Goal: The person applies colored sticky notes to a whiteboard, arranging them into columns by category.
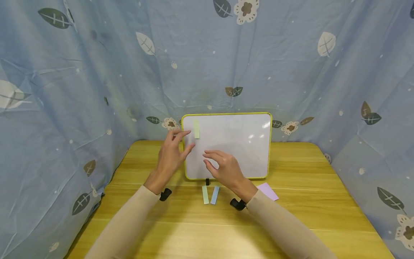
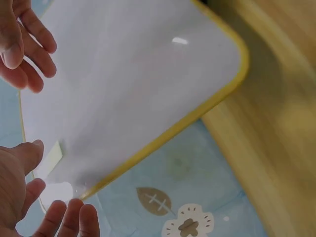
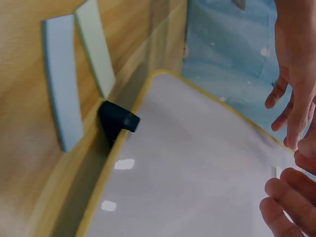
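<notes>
A whiteboard (image 1: 236, 147) with a yellow frame stands propped at the back of the table. One pale green paper strip (image 1: 196, 129) is upright on its upper left part. My left hand (image 1: 169, 154) is at the board's left edge, thumb and fingers spread apart, index fingertip just left of that strip. It holds nothing. In front of the board's lower left half is my right hand (image 1: 226, 167), its fingers bent loosely with a gap to the thumb and nothing in it. In the left wrist view, the strip (image 2: 51, 160) shows beyond the left thumb.
On the table before the board lie a second green strip (image 1: 205, 195) and a blue strip (image 1: 215, 195). A black foot (image 3: 116, 121) supports the board's lower edge. A purple paper sheet (image 1: 268, 191) lies partly behind the right forearm. Patterned blue curtain (image 1: 200, 64) surrounds the table.
</notes>
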Tool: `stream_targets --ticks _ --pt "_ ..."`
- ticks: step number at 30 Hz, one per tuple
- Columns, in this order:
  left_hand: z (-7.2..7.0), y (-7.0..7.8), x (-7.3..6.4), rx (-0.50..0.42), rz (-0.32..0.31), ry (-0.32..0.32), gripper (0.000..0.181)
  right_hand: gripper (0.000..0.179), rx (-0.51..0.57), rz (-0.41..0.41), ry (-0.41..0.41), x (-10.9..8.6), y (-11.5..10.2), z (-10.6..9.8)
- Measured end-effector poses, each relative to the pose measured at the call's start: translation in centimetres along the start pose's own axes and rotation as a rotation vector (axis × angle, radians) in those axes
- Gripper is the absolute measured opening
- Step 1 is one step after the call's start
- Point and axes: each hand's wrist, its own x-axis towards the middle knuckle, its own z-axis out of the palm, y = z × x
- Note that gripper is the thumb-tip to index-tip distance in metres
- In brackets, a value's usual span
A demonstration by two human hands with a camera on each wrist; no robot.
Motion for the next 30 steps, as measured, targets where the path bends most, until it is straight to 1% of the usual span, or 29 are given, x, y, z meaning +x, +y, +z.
stream_targets --ticks 3,8,13,16,21,23,26,28,30 --pt "0.2 0.1 -1.0 0.013 0.02 -0.018 0.051 0.023 -0.013 0.0 -0.027 -0.7 0.3 -0.1" --pt "0.4 0.1 -2.6 0.029 0.081 -0.073 0.044 0.026 -0.021 -0.005 -0.071 -2.0 0.6 -0.1" --pt "0.9 -0.2 -3.9 0.037 0.176 -0.124 0.038 0.027 0.009 -0.001 -0.131 -3.1 0.9 0.0" --pt "1.2 -0.2 -4.7 0.043 0.227 -0.179 0.034 0.028 0.017 -0.001 -0.165 -3.7 1.0 0.1" --pt "1.9 -0.3 -6.1 0.06 0.244 -0.339 0.025 0.029 0.006 -0.004 -0.208 -4.4 0.9 0.2" --pt "2.1 -0.4 -6.7 0.057 0.239 -0.417 0.022 0.03 0.005 -0.005 -0.233 -4.6 0.9 0.2" --pt "2.5 -0.6 -7.4 0.029 0.253 -0.525 0.02 0.03 0.02 -0.002 -0.273 -4.8 0.7 0.3" --pt "2.7 -0.8 -7.7 0.005 0.266 -0.585 0.021 0.03 0.031 0.003 -0.301 -5.0 0.7 0.4" --pt "2.9 -0.9 -7.9 -0.003 0.29 -0.623 0.022 0.03 0.048 0.01 -0.328 -5.1 0.6 0.4"
